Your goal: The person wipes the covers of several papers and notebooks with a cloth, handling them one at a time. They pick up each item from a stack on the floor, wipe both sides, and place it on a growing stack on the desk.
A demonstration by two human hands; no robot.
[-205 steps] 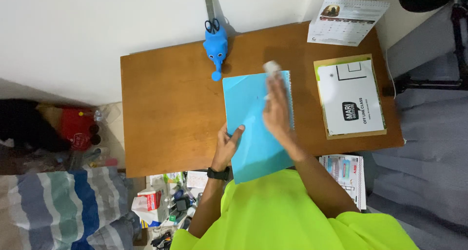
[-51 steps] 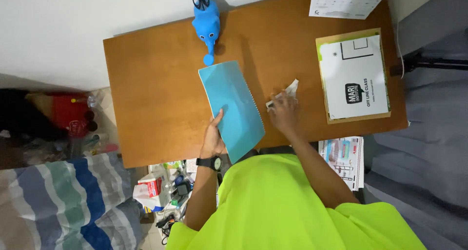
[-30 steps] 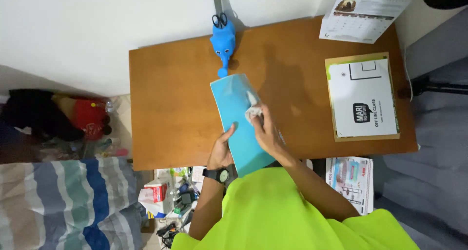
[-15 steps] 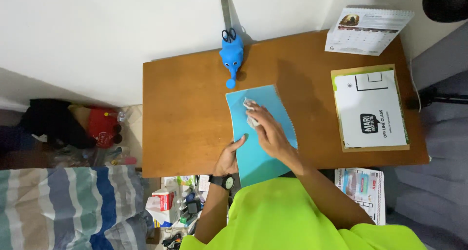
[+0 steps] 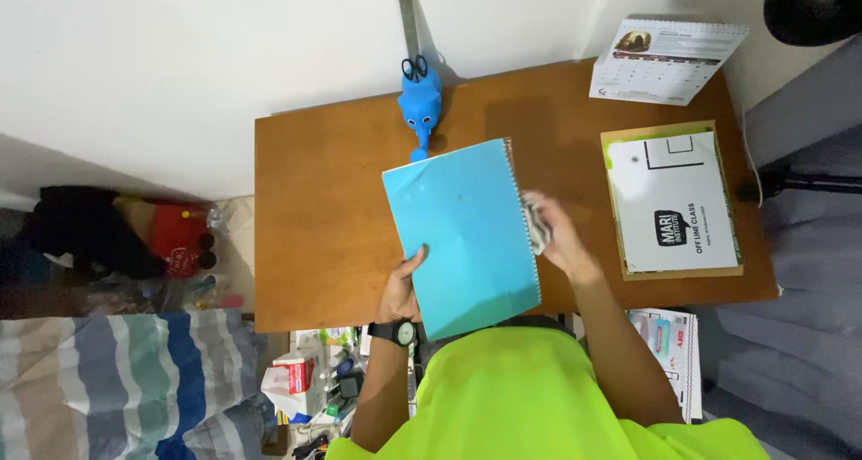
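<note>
The blue spiral notebook (image 5: 463,236) is held over the near middle of the wooden desk (image 5: 314,218), its closed cover facing up, the wire binding along its right edge and its near corner reaching past the desk edge toward the person. The cover is plain light blue, smooth and flat, with a faint dark speck near the centre. The step in hand appears to be wiping: the left hand (image 5: 401,288) grips the notebook's near left edge, thumb on top and fingers curled beneath, while the right hand (image 5: 558,236) is closed around a crumpled white tissue (image 5: 537,224) just beside the spiral binding. The next move probably calls for a steady hold with the left hand and light pressure from the tissue along the wire side, without snagging the coils. Beyond the notebook's far edge stands a blue elephant-shaped holder (image 5: 420,107) with scissors in it. To the right lies a brown folder with a white sheet (image 5: 672,200), and beyond it a desk calendar (image 5: 665,49).
</note>
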